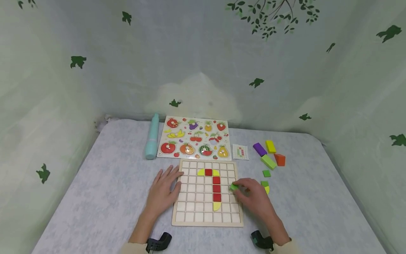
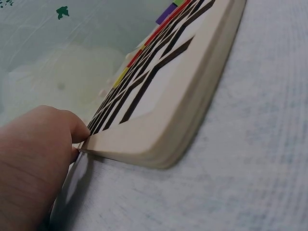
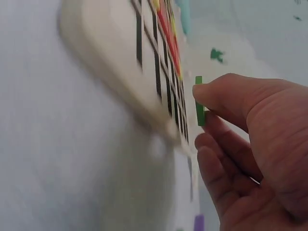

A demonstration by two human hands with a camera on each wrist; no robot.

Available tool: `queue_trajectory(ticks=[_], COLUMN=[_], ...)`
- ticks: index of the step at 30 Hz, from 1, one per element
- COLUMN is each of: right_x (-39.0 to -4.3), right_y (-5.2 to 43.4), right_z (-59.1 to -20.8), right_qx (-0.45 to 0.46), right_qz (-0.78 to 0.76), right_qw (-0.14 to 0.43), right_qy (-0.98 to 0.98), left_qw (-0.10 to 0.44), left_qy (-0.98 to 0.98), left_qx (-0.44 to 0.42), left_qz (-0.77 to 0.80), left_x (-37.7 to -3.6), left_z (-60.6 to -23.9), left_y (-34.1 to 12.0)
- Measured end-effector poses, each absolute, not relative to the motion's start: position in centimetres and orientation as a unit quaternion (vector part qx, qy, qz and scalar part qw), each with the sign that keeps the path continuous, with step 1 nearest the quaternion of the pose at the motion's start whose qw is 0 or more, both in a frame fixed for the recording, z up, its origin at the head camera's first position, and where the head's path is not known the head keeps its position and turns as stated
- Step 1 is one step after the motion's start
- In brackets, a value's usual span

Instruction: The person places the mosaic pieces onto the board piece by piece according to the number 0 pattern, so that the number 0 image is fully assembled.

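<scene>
At the far left of the table (image 1: 104,197) a pale blue tube (image 1: 152,141) is lying beside a fruit puzzle board (image 1: 194,137), both well apart from the work. Nearer the person, the left hand (image 1: 163,190) is resting flat with relaxed fingers against the left edge of the wooden grid board (image 1: 207,192), steadying it and gripping nothing. On that board a figure is already taking shape: red tiles (image 1: 216,184) are running down one column, with yellow pieces at the top and foot, while most cells are standing empty, so by my judgement the pattern is only partly built. The right hand (image 1: 252,197) is hovering over the board's right side, pinching a small green tile (image 1: 234,187) between thumb and fingertips, just right of the red column and not yet seated. Further right, a pattern card (image 1: 240,152) and loose coloured blocks (image 1: 269,155) are waiting.
</scene>
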State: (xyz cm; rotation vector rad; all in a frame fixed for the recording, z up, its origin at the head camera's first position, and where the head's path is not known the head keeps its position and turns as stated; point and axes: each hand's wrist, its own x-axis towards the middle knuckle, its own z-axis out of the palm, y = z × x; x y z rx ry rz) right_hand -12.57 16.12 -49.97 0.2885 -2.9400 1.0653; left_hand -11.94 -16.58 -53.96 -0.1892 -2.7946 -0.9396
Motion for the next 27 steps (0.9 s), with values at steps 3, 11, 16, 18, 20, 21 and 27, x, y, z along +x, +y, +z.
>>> queue_trajectory(ticks=[3,11,16,18,20,21,27], right_x=[-11.8,-10.0,-9.6,-9.5,-9.5,-9.5,-9.6], right_y=[15.2,13.0,12.2,12.0,11.8,11.8,11.4], right_z=[-49.9,-50.3,-50.7,-50.8,-50.8,-50.8,-50.8], right_qx=[0.12,0.197,0.242,0.256,0.265,0.269,0.27], right_qz=[0.352,0.358,0.359,0.358,0.358,0.358,0.355], right_qw=[-0.004,-0.042,-0.061,-0.064,-0.07,-0.075,-0.082], right_qy=[-0.928,-0.912,-0.899,-0.895,-0.893,-0.891,-0.891], left_qw=[0.093,0.093,0.094,0.092,0.09,0.09,0.089], left_qy=[-0.942,-0.943,-0.942,-0.942,-0.942,-0.942,-0.943], left_qx=[-0.064,-0.062,-0.063,-0.063,-0.063,-0.062,-0.063], left_qz=[-0.316,-0.312,-0.316,-0.317,-0.317,-0.318,-0.314], left_x=[-11.9,-11.5,-11.5,-11.5,-11.6,-11.6,-11.9], left_z=[-53.9,-53.9,-54.1,-54.1,-54.1,-54.1,-53.8], left_y=[-16.6,-16.7,-16.7,-16.7,-16.7,-16.7,-16.7])
